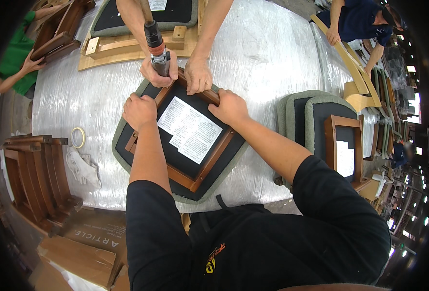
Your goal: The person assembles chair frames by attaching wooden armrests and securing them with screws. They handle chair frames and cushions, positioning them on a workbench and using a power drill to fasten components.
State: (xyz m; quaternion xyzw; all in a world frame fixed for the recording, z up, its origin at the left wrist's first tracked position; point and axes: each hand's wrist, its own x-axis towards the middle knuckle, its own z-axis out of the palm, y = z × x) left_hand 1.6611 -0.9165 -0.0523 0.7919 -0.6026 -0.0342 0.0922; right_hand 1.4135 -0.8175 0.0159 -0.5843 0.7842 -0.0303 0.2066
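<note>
An upholstered seat (119, 139) with grey-green edging lies upside down, its black underside facing up. On it rests a brown wooden frame (213, 161) around white printed labels (190, 130). My left hand (140, 111) is closed on the frame's left side, and my right hand (229, 107) grips its far right corner. Across from me, a co-worker's hand holds a power driver (156, 46) pointing down at the frame's far corner. That person's other hand (198, 75) presses on the far rail between the driver and my right hand.
Plastic film covers the table (258, 53). At right stand stacked seats (297, 116) with another wooden frame (330, 145). Tape (78, 137), white gloves (82, 167) and stacked frames (40, 169) are at left. Cardboard boxes (88, 233) sit below. Other people work at both far sides.
</note>
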